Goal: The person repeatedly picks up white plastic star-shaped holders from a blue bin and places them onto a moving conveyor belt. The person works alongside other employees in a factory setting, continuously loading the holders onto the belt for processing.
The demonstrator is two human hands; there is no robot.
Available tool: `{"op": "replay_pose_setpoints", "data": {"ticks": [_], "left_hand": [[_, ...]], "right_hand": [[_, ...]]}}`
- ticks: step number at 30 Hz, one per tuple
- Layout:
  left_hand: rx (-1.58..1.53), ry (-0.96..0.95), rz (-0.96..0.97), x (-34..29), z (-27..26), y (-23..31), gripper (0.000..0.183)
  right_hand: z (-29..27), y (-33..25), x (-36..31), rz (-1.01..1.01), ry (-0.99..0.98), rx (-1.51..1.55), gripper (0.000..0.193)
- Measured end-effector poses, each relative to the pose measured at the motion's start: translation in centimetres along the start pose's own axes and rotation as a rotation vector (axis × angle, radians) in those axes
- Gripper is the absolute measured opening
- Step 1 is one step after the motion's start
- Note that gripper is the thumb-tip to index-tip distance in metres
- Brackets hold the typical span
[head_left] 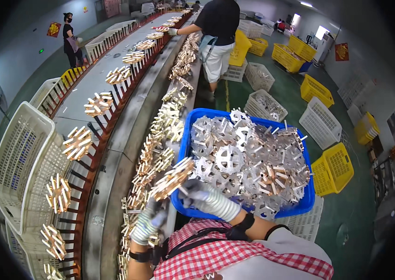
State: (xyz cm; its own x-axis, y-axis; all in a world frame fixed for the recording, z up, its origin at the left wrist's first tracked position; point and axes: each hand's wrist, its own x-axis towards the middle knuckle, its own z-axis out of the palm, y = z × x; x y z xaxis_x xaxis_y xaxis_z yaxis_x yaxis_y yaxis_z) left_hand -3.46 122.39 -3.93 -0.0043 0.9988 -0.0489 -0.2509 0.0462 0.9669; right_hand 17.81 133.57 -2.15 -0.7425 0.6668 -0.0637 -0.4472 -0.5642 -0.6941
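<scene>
Both my gloved hands are at a copper-coloured disc set with pale pegs [173, 179], tilted over the gap between the ledge and the blue tub. My right hand [203, 195] grips its near right edge, fingers closed. Below it, my left hand [150, 219] is closed at the lower edge; part of its fingers is hidden. The blue tub [310, 196] on my right is heaped with silvery cut-out discs [230, 159], some bearing white pegs. A long row of pegged discs [160, 161] lies piled along the ledge beside my left hand.
Left of the ledge curves a conveyor [90, 88] with dark rails, carrying spaced pegged discs [77, 143]. White crates [24, 158] stand beyond it. A co-worker [218, 32] stands ahead, reaching over the conveyor; another person [70, 39] is far left. Yellow crates [333, 168] sit at right.
</scene>
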Motion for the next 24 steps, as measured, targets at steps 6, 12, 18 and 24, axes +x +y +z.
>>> {"op": "replay_pose_setpoints", "data": {"ticks": [6,12,18,24], "left_hand": [[-0.115,-0.015,-0.022,2.1,1.1,-5.5,0.066],[-0.087,0.161,0.057,2.5,0.4,-3.5,0.066],[-0.178,0.243,0.071,2.1,-1.0,-2.6,0.066],[-0.268,0.298,-0.016,4.5,-1.4,-4.0,0.057]], "right_hand": [[1.1,2.4,0.4,0.047,-0.074,-0.563,0.04],[-2.5,-4.1,2.9,0.016,0.155,-1.428,0.037],[-19.4,-9.3,3.0,-0.259,0.65,-2.358,0.029],[-21.8,-12.5,4.7,0.259,0.617,-2.435,0.03]]}}
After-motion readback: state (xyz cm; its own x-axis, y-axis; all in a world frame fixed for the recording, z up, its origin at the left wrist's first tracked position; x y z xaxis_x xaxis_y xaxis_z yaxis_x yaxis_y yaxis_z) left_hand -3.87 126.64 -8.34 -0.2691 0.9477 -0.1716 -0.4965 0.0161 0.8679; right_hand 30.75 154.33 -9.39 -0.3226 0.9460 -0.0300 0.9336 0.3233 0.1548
